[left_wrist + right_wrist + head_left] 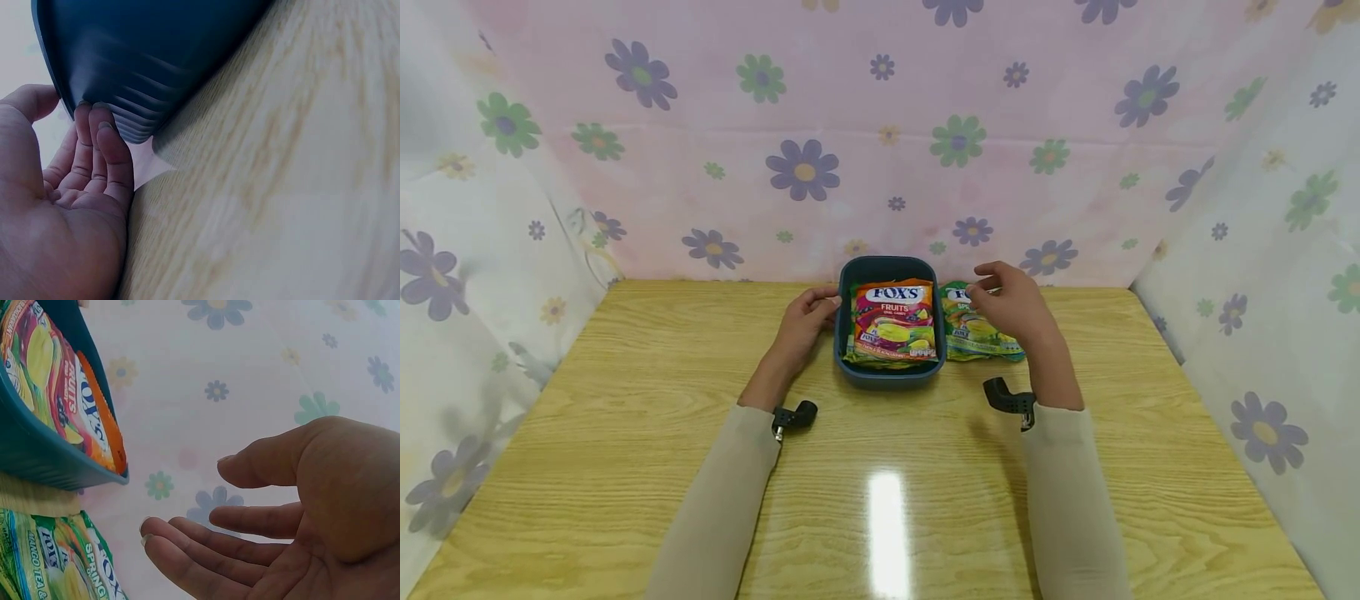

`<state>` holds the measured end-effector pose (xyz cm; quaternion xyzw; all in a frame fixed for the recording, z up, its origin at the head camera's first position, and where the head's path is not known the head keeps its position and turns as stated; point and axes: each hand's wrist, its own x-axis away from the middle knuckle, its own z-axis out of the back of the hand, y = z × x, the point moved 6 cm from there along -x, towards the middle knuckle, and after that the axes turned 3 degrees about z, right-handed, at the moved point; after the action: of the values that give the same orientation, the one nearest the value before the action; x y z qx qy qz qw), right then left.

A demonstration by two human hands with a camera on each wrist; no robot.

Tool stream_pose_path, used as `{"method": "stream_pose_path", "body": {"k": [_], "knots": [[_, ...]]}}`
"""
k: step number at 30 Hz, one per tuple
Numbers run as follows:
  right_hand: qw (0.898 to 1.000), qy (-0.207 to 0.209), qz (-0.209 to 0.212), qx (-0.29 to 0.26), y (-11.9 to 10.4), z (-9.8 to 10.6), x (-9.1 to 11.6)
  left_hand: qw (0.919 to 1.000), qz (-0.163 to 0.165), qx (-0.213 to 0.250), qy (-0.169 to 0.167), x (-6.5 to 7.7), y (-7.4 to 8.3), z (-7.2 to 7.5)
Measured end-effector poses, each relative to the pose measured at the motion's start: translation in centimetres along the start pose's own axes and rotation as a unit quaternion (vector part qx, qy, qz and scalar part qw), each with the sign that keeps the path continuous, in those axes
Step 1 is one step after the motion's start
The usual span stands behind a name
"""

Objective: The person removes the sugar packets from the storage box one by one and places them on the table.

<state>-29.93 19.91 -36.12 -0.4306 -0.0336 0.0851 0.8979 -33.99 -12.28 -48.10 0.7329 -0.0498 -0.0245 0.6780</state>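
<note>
A dark blue plastic tub [891, 382] stands on the table. Inside it lies an orange and purple Fox's Fruits candy bag [895, 321], with green bag edges showing underneath. My left hand [805, 325] is at the tub's left side. In the left wrist view, its thumb is at the rim and its fingertips [103, 119] touch the ribbed outer wall. To the right of the tub lies a green Fox's Spring candy bag [970, 333]. Above that bag hovers my right hand [1011, 304], holding nothing, its thumb and fingers spread apart.
The wood-grain table [625, 467] reaches back to a pink flowered cloth [850, 108]. White flowered cloth [1285, 275] hangs along the sides. Each wrist carries a black camera mount, one [797, 415] on the left. Light reflects off the tabletop in front.
</note>
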Motion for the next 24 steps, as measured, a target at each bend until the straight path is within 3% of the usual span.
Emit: {"method": "stream_pose_path", "body": {"k": [24], "knots": [[0.999, -0.011, 0.019, 0.044, -2.2, -2.6, -0.2, 0.9999, -0.004, -0.003, 0.009, 0.1, 0.1, 0.0]]}}
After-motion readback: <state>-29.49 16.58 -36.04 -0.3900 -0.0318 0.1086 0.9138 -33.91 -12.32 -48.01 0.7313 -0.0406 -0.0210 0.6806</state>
